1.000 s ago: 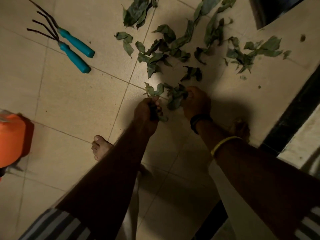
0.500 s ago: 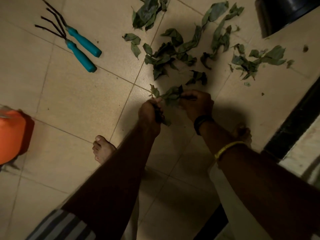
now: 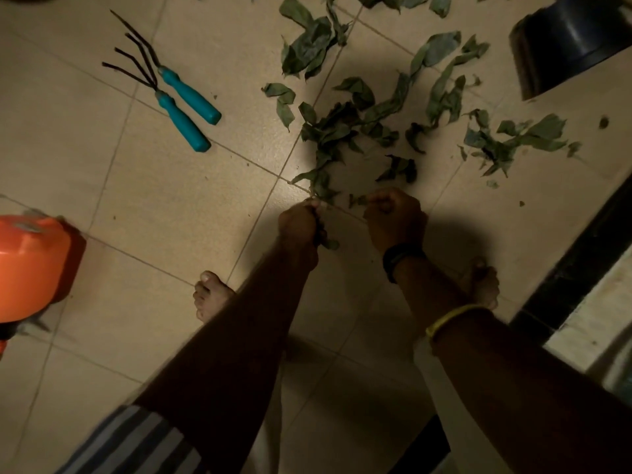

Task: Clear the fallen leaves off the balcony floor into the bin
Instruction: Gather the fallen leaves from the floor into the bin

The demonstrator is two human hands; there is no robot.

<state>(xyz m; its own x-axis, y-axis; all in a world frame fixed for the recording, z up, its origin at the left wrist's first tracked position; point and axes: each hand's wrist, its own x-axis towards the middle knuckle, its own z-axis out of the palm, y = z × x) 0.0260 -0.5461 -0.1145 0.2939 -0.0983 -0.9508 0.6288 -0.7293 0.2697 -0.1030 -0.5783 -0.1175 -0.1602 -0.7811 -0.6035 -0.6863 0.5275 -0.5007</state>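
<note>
Left hand (image 3: pixel 299 222) grips gathered leaves (image 3: pixel 328 242); right hand (image 3: pixel 393 217) curls over leaves on floor (image 3: pixel 171 206)

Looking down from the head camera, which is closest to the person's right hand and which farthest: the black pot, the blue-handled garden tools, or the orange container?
From the right hand:
1. Garden tools, up and to the left on the tiles, just about nearest.
2. Black pot, top right corner; too close to the tools to rank firmly.
3. Orange container, at the far left edge, clearly farthest.
</note>
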